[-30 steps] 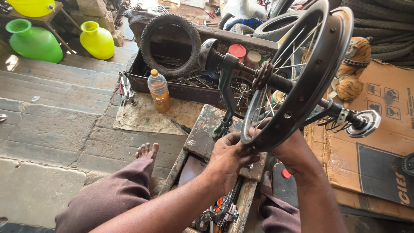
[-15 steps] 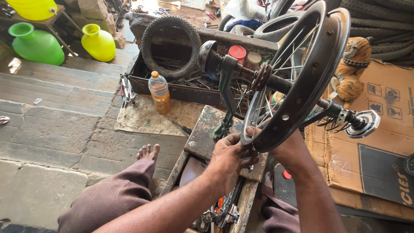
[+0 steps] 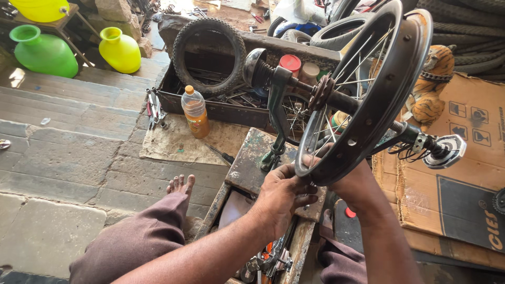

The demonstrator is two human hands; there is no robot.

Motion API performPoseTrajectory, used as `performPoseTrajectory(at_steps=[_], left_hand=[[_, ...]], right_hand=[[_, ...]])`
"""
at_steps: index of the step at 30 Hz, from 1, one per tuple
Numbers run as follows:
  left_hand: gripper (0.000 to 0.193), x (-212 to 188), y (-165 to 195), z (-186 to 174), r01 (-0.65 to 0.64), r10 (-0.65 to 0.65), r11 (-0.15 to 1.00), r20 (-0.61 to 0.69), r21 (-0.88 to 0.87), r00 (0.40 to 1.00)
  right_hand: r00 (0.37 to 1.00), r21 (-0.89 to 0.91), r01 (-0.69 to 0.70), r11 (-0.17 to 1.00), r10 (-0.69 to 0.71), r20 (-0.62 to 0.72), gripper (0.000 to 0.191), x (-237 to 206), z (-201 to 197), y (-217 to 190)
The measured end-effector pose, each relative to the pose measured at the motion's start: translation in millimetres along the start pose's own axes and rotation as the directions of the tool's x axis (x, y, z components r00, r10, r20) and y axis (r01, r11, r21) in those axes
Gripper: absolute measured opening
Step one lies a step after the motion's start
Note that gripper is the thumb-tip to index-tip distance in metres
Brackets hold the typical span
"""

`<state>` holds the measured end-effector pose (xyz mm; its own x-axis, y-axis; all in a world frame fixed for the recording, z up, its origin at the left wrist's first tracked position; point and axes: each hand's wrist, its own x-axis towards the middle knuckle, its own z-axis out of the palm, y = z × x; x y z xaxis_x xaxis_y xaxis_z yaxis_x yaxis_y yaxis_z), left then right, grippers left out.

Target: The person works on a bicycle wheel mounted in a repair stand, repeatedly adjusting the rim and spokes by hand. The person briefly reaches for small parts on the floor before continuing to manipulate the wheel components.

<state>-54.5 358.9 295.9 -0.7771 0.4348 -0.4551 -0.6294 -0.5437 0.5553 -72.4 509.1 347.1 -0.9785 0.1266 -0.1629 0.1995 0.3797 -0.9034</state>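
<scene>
**Both hands at the rim of a spoked wheel**

On a green truing stand [image 3: 275, 113] above a worn wooden toolbox [image 3: 251, 169]: a dark bicycle wheel rim [image 3: 386, 92], spoked, tilted, axle through the stand's arm. At the rim's lowest edge, left hand [image 3: 281, 195], fingers curled and pressed against the metal. Just beside it, right hand [image 3: 351, 181], mostly hidden behind the rim; grip there impossible to tell. Below the left forearm, loose tools in the box. Further left, on a stained cloth [image 3: 181, 141], an upright plastic bottle [image 3: 195, 112] of amber liquid. Behind that, a small tyre [image 3: 209, 55] leaning in a metal tray. On the stone steps, 2 plastic pots, 1 green [image 3: 43, 50], 1 yellow [image 3: 120, 49]. On the right, flattened cardboard [image 3: 452, 184].
</scene>
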Motion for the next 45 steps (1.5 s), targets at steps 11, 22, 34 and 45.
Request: performPoseTrajectory(at_steps=[11, 22, 34, 45], left_hand=[[0.029, 4.4, -5.1, -3.7, -0.04, 0.039, 0.998, -0.009, -0.046, 0.999], [0.027, 5.0, -4.8, -2.5, -0.022, 0.02, 0.998, -0.027, -0.054, 0.999], [0.029, -1.8, -0.7, 0.1, 0.017, -0.017, 1.0, 0.005, -0.014, 1.0], [0.027, -2.9, -0.2, 0.9, -0.015, 0.019, 0.997, -0.057, 0.07, 0.998]], right_hand=[[0.995, 0.159, -0.028, 0.987, 0.012, 0.103, 0.016, -5.9, -6.5, -1.4], [0.999, 0.144, 0.0, 0.99, -0.007, 0.048, 0.019, -3.0, -5.1, -2.2], [0.998, 0.035, 0.057, 0.998, -0.059, 0.037, 0.023, -1.9, -4.8, -3.4], [0.996, 0.048, -0.067, 0.997, 0.064, 0.058, 0.021, -1.5, -5.0, -5.9]])
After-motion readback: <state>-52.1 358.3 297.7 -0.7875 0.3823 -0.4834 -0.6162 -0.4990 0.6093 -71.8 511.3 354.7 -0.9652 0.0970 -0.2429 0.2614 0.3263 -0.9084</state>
